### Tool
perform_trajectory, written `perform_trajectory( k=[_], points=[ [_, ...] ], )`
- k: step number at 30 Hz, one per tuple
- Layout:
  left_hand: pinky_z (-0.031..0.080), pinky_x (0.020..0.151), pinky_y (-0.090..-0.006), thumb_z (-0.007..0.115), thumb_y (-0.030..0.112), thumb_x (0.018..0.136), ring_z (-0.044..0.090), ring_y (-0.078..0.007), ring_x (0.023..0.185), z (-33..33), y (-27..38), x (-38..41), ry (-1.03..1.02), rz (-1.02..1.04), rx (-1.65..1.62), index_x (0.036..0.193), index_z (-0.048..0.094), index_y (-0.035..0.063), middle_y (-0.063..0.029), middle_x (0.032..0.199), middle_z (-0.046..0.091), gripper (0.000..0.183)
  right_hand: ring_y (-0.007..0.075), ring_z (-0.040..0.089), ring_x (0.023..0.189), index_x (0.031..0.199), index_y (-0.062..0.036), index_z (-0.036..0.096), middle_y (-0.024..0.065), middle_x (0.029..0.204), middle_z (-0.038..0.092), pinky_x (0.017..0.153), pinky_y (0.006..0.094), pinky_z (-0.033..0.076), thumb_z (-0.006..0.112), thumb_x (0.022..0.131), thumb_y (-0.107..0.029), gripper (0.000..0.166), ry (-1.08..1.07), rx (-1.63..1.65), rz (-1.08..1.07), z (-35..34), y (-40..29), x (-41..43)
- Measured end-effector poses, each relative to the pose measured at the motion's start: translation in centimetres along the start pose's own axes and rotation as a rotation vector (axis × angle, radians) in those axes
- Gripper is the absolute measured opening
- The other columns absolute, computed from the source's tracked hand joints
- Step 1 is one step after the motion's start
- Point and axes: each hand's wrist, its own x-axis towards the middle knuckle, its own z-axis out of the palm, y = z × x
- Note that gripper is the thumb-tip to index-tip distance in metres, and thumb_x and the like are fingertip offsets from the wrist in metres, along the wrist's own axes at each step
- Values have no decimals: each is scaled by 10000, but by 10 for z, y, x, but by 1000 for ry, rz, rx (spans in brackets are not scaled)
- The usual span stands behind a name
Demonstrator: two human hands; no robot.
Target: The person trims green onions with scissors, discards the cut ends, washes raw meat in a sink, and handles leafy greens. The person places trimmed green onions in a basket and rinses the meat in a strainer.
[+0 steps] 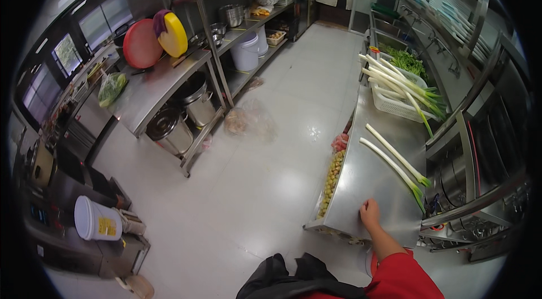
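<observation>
My right hand [369, 212], below a red sleeve, is over the near end of a stainless steel table [355, 189]. Its fingers are curled in, and I see nothing in them. I cannot tell whether it touches the steel. My left hand is out of view. Beyond my right hand, two leeks or large green onions [391, 165] lie side by side on the table, white ends away from me and cut green ends nearer. More of these long stalks [398, 79] are piled across a white perforated plastic basket [389, 104] at the table's far end.
Leafy greens [404, 60] lie by the sink behind the basket. A metal rail [478, 201] borders the table's right side. Small round produce [332, 182] sits below its left edge. Across the aisle stand a steel bench [152, 83] with stockpots [169, 129] and bags [250, 119] on the floor.
</observation>
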Motion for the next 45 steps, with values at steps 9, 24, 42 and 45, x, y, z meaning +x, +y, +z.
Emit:
perform_trajectory(
  k=[9, 24, 42, 45],
  points=[
    [457, 810, -441, 518, 365, 818, 566, -317, 966, -155, 151, 177, -32, 637, 690, 983, 623, 36, -166, 1008, 610, 383, 366, 369, 1164, 1268, -47, 365, 206, 1282, 372, 981, 395, 326, 677, 624, -96, 717, 119, -599, 59, -49, 2, 131],
    [440, 795, -422, 543, 229, 803, 559, -355, 908, -336, 543, 287, -70, 689, 185, 904, 618, -15, -208, 935, 604, 274, 280, 517, 992, 926, -135, 648, 100, 996, 588, 836, 384, 432, 591, 692, -167, 243, -339, -711, 562, -8, -43, 267],
    [482, 710, -413, 579, 304, 760, 608, -333, 797, -508, 1084, 633, 162, 1284, 982, 889, 644, 25, -192, 883, 624, 313, 251, 547, 794, 737, -155, 568, 56, 778, 555, 817, 441, 387, 506, 685, -79, 110, 130, -610, 189, -94, -209, 433],
    [482, 683, -401, 580, 215, 750, 612, -309, 749, -458, 1247, 567, 109, 1426, 639, 797, 636, -24, -185, 796, 635, 249, 249, 523, 931, 762, -139, 566, 58, 885, 547, 921, 483, 339, 489, 713, -90, 103, 154, -741, 193, -129, -209, 485]
  ],
)
